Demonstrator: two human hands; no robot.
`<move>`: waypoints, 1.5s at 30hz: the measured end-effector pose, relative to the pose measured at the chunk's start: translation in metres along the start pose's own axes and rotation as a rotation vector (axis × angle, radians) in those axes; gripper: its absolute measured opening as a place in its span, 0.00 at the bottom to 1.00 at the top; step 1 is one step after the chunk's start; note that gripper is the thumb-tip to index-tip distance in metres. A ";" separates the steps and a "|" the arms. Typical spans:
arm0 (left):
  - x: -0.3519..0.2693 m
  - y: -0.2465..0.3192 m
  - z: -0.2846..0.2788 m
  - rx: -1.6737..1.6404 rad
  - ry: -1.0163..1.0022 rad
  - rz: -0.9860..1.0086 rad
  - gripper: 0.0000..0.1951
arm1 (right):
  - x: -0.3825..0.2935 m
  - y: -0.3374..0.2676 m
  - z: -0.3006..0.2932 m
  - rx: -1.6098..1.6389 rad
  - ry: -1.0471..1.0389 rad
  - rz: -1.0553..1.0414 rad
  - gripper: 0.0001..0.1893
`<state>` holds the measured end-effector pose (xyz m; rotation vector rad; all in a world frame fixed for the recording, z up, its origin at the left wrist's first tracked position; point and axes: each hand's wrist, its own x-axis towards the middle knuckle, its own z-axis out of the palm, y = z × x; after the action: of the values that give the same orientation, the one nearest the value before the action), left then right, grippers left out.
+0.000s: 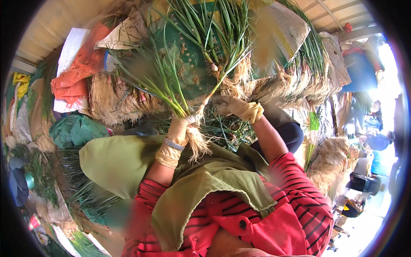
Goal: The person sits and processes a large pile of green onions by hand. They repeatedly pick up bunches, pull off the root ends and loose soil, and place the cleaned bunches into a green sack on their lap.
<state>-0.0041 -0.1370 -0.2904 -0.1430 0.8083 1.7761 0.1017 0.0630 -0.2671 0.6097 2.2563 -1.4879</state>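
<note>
My left hand (180, 130), in a pale glove with a wristwatch over it, is closed around a bunch of green onions (171, 99). The bunch's stringy roots (196, 143) hang below the fist, and its leaves fan up to the left. One stalk (215, 87) leans up to the right from this hand. My right hand (232, 107), also gloved, is beside the bunch near the root pile; its fingers are blurred, so whether it holds anything cannot be told. More green onions (224, 35) lie ahead on a green printed sack (189, 70).
Rooted bundles (109, 99) line the left, near an orange mesh sack (86, 61) and a green plastic bag (78, 130). More bundles (301, 77) lie at right. Loose leaves (228, 128) cover the ground between my knees. Dry roots (327, 160) are heaped at right; people stand farther off.
</note>
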 end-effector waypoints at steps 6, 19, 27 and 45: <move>-0.004 0.001 0.001 0.155 0.041 -0.208 0.07 | 0.032 -0.001 0.018 1.129 0.090 -0.252 0.10; -0.013 0.008 0.009 -0.099 -0.124 -0.153 0.11 | 0.083 -0.021 0.033 -0.722 0.557 -0.174 0.11; -0.002 0.017 -0.003 -0.021 -0.126 0.019 0.05 | 0.071 -0.057 -0.037 -0.837 0.502 0.092 0.21; 0.004 0.005 -0.005 0.139 0.208 -0.033 0.05 | 0.062 -0.052 0.021 -0.280 0.045 -0.484 0.16</move>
<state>-0.0117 -0.1369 -0.2939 -0.2504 1.0698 1.6865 0.0227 0.0346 -0.2680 0.0085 2.7120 -1.3162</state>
